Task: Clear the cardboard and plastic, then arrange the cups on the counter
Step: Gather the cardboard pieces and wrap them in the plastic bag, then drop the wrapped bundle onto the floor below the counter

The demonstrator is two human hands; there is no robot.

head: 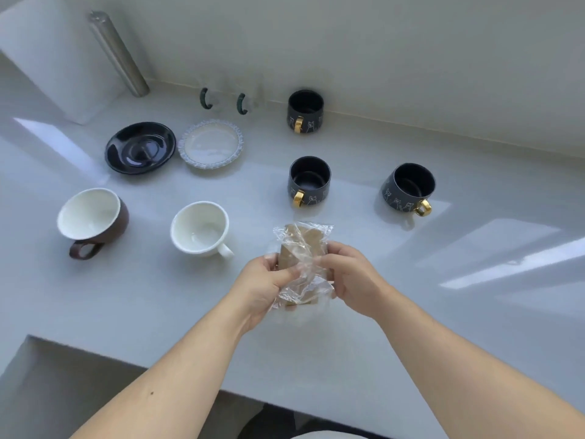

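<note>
We hold the cardboard [300,255] and its plastic wrap [304,245] together above the counter [411,327], just in front of the middle dark cup [309,180]. Our left hand [269,280] is curled around the left side of the bundle, thumb pressed across the wrap; our right hand [345,274] pinches the right side, fingers closed on both film and card.

We think the main risk is the loose film. It flares out past our fingers toward the middle dark cup, and if we pull the two apart carelessly the plastic could slip free and drift onto the counter, or the card could drop. A wide sweep of either arm could also knock the white cup [200,229], which sits to the left of the middle dark cup and nearer to us, close to our left hand. The brown cup [92,218] further left looks tilted, so it may roll if bumped.

The cardboard is tan, folded and creased. The wrap is clear, crinkled and shiny, only partly covering the card. Two more dark cups with gold handles stand behind [305,110] and to the right [410,188] of the middle one.
</note>
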